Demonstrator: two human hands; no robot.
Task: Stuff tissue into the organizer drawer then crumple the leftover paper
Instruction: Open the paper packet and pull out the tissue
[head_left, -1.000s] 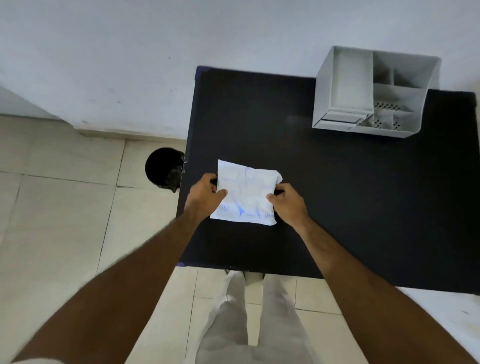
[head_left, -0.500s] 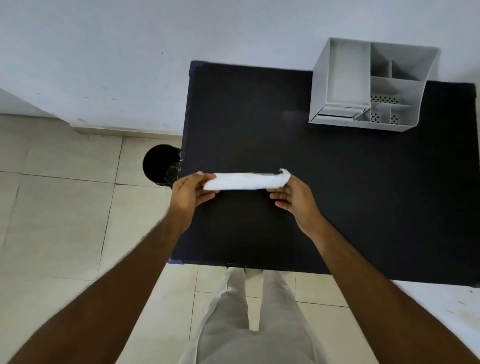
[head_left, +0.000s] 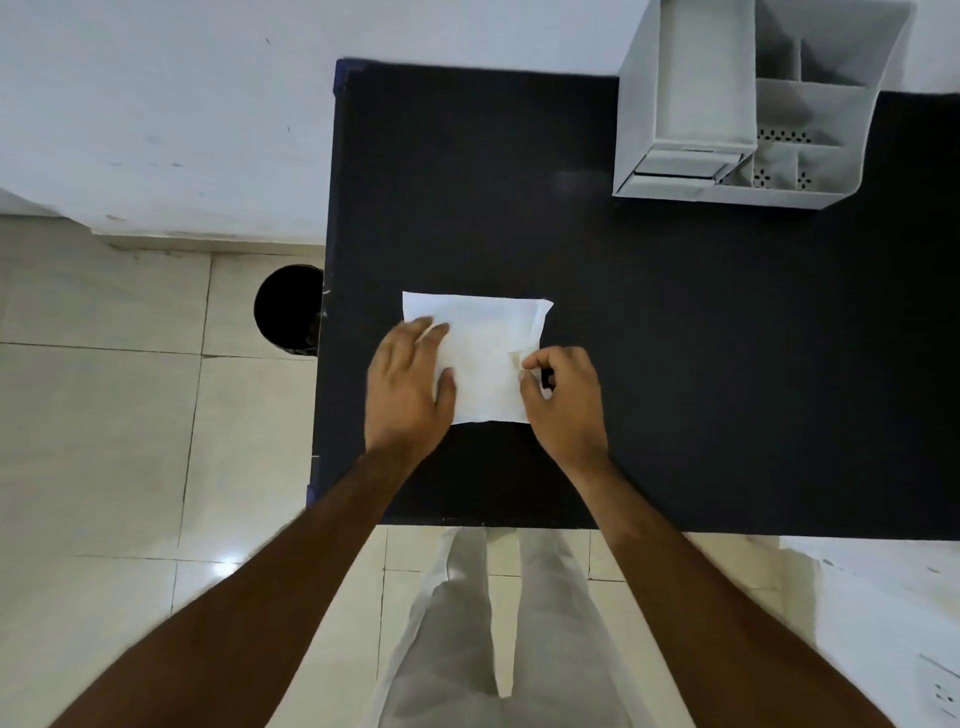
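A white sheet of paper (head_left: 483, 348) lies flat on the black table (head_left: 649, 364), plain side up. My left hand (head_left: 408, 387) rests flat on its left part, fingers spread, pressing it down. My right hand (head_left: 563, 400) pinches the sheet's right edge between thumb and fingers. The grey organizer (head_left: 748, 104) stands at the table's far right corner, with a tall open compartment, smaller perforated compartments and a small drawer (head_left: 685, 166) at its lower front, which looks slightly open.
A black round bin (head_left: 288, 309) stands on the tiled floor beside the table's left edge. The wall runs behind the table. A white surface (head_left: 893, 597) lies at the lower right. My legs are below the table's near edge.
The sheet showed blue print, was then lifted edge-on between both hands, and now lies flat with the plain side up. My left hand has gone from gripping to pressing flat.
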